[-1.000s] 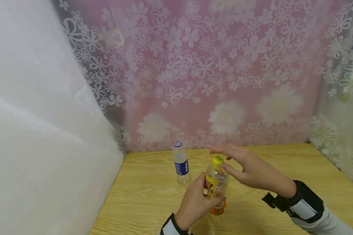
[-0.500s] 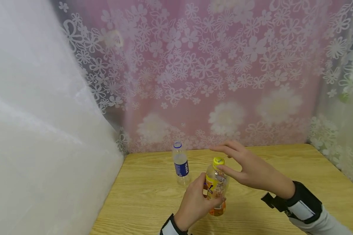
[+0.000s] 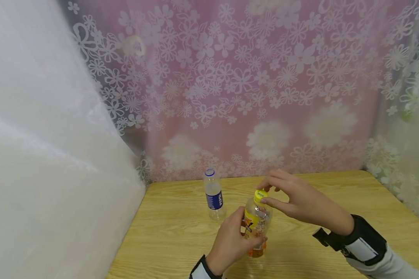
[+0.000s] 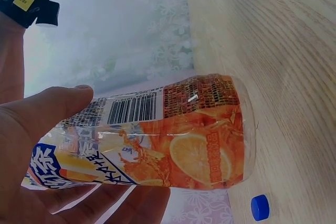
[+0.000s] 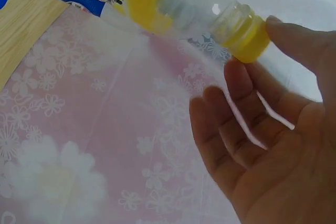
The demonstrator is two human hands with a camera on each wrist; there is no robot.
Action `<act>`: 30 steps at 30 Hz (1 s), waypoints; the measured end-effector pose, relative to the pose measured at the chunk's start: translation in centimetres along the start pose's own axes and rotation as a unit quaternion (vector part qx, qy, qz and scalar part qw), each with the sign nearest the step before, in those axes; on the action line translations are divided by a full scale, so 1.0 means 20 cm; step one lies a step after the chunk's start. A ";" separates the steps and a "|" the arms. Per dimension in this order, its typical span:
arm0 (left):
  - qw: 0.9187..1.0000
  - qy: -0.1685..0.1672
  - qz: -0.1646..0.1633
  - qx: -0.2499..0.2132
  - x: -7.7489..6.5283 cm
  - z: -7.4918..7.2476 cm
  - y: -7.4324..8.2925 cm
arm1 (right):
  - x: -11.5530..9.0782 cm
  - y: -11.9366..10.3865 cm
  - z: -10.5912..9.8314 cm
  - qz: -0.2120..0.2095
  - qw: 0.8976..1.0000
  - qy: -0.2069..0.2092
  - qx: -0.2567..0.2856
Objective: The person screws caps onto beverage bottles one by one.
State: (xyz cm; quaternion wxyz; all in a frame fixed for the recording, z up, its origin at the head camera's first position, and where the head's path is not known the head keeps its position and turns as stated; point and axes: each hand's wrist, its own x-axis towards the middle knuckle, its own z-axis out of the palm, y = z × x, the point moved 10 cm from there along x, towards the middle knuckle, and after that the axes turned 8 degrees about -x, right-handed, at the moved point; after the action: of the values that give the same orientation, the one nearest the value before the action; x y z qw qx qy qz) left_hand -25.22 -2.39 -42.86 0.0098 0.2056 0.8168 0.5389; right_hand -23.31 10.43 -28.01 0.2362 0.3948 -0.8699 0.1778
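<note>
My left hand (image 3: pixel 232 241) grips the lower body of a clear plastic drink bottle (image 3: pixel 259 217) with a yellow and orange label. Its thumb lies along the near side of the label. In the left wrist view the bottle (image 4: pixel 205 140) shows a barcode and orange slices, and its base is close over the table. My right hand (image 3: pixel 300 195) comes in from the right and pinches the yellow cap (image 5: pixel 252 40) between thumb and index finger, while its other fingers extend past the cap. The cap sits on the bottle's neck.
Behind and left of the held bottle, an uncapped Pepsi bottle (image 3: pixel 214 200) with a blue label stands upright on the wooden table (image 3: pixel 171 232). A loose blue cap (image 4: pixel 260 208) lies on the tabletop. A pink flowered curtain (image 3: pixel 209 97) hangs along the back edge.
The right fingers, spread above the cap half a second ago, have come down and closed on the yellow cap. The left hand keeps its grip, and the bottle has barely moved.
</note>
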 end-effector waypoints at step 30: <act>1.000 -0.006 0.002 0.017 -0.01 0.00 0.00 | -0.04 0.04 0.05 0.029 0.999 -0.025 0.021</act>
State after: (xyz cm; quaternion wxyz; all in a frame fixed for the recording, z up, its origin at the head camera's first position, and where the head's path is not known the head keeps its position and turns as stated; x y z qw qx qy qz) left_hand -25.02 -2.40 -42.98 0.0097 0.2103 0.8254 0.5239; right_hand -23.70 10.87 -29.27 0.2007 0.3785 -0.8828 0.1926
